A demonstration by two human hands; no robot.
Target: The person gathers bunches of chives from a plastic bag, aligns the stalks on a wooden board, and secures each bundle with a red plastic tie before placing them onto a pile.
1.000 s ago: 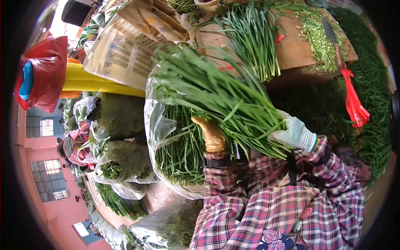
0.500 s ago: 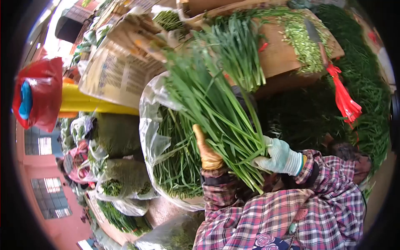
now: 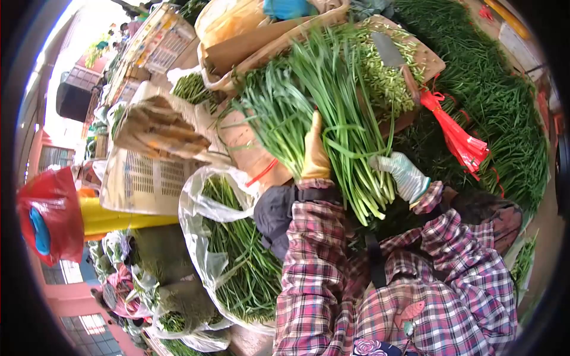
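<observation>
A bunch of long green leaves with pale stems, seemingly garlic chives (image 3: 355, 139), is tilted over the work board, its cut ends toward my body. My left hand (image 3: 316, 155), in a yellowish glove, grips its left side; the thumb points up and the other fingers are hidden behind the leaves. My right hand (image 3: 407, 177), in a pale green and white glove, is closed at the right edge of the stems, where a few blades bend across to its fingertips. Left of my left hand, a second bunch of chives (image 3: 267, 113) lies on the board (image 3: 252, 155).
A cleaver (image 3: 389, 50) lies on chopped pale stem pieces (image 3: 386, 89). Red plastic strips (image 3: 454, 136) hang beside it. A plastic bag (image 3: 193, 199) of loose greens stands left, near a pale crate (image 3: 145, 181). Heaped greens (image 3: 493, 113) fill the right. A red bag (image 3: 53, 216) stands far left.
The bunch in my hands has moved forward over the board and now lies beside the other bunch. My left arm has stretched out, and the view has shifted.
</observation>
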